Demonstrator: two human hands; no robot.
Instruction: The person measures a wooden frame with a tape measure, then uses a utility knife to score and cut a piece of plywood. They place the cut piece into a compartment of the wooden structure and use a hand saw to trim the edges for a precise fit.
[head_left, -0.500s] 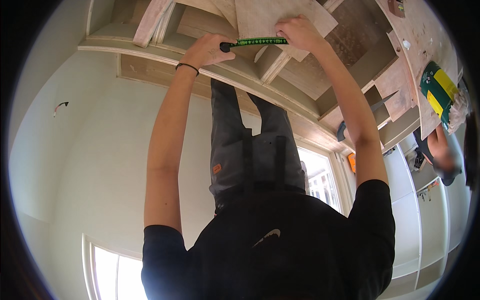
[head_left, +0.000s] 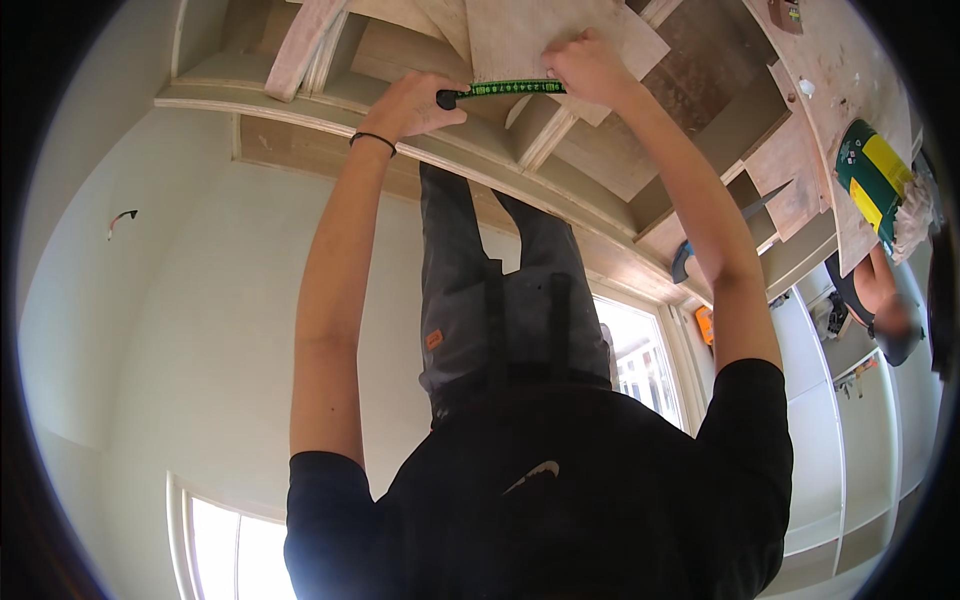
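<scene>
Planks (head_left: 420, 45) — green-yellow box (head_left: 872, 175) beside.

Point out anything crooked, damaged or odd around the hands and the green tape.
Nothing looks broken. The left hand and right hand stretch a green measuring tape across a pale plywood panel, which lies skewed to the timber strips beneath it. A loose pinkish board also rests aslant at the left.

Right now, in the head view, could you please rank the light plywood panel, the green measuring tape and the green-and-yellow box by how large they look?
1. Light plywood panel, largest, though the picture's top edge cuts it off.
2. Green-and-yellow box at the right rim, where the fisheye bends shapes, so its rank is less sure.
3. Green measuring tape, a thin strip stretched between the left hand and right hand.
</scene>
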